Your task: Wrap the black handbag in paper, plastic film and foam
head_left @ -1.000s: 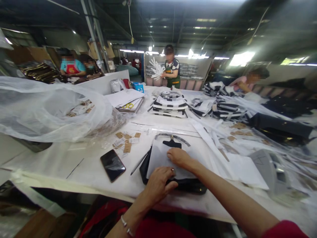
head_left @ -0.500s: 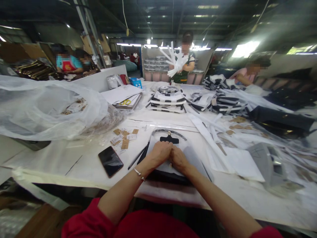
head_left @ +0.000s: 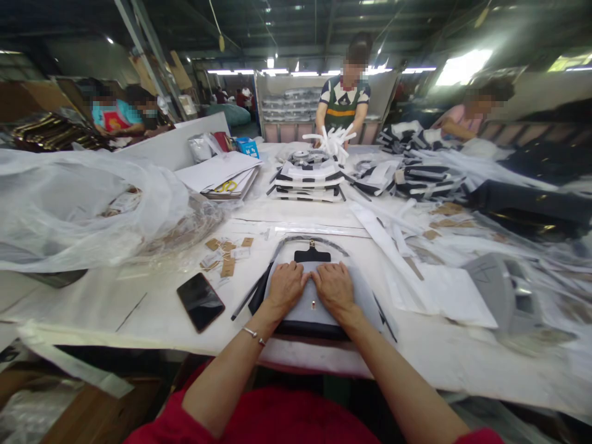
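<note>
A black handbag [head_left: 314, 330] lies on the table in front of me, its front covered by a pale grey-white sheet [head_left: 303, 311]. A small gold clasp [head_left: 313, 304] shows on the sheet. Above the sheet's top edge are a black tab [head_left: 312, 255] with gold hardware and a wrapped, curved handle [head_left: 337, 245]. My left hand [head_left: 287, 285] lies on the left part of the sheet, fingers stretched toward its top edge. On the right part, my right hand [head_left: 333, 287] rests the same way. Both are open, palms down, thumbs close together; the undersides of the fingers are hidden.
Left of the bag are a phone [head_left: 200, 301] and brown tags [head_left: 227, 266]. A large clear plastic bag [head_left: 92, 216] fills the left side. Wrapped pieces [head_left: 308, 182] are stacked ahead. A grey tape dispenser [head_left: 504, 299] stands right. Across the table, a person [head_left: 345, 108] handles white strips.
My hands have moved apart from their meeting point at the bag's middle and now lie side by side, uncovering the clasp. The person opposite has lowered the white strips to the table.
</note>
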The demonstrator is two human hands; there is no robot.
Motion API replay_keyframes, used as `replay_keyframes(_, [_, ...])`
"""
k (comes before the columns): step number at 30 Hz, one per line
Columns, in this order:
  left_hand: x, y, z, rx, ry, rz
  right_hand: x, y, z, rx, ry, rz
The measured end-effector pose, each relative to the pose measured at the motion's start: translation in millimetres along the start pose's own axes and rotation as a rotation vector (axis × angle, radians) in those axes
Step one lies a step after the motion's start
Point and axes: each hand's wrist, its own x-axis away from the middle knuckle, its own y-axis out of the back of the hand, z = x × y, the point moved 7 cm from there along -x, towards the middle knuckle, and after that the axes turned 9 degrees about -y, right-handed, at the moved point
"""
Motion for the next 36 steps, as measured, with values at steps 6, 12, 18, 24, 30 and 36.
replay_keyframes(6, [-2, -0.7, 2, 0.000, 0.022, 0.005, -4, 3, -3, 0.053, -0.049, 0.019])
replay_keyframes(12, [-6, -0.8, 5, 0.034, 0.034, -0.012, -14, 2, -7, 0.127, -0.080, 0.161])
replay_keyframes(18, [-5, 1.4, 5, 0.057, 0.019, -0.018, -14, 5, -7, 0.141, -0.036, 0.142])
replay_keyframes(24, [-5, 0.3, 5, 0.089, -0.001, -0.017, -10, 10, -5, 0.112, 0.040, 0.093])
replay_keyframes(30, [-6, -1.8, 5, 0.109, 0.015, -0.029, -15, 4, -12, 0.145, -0.016, 0.182])
replay_keyframes(36, [-8, -2.5, 3, 0.102, 0.021, -0.028, -25, -9, -14, 0.115, -0.080, 0.365])
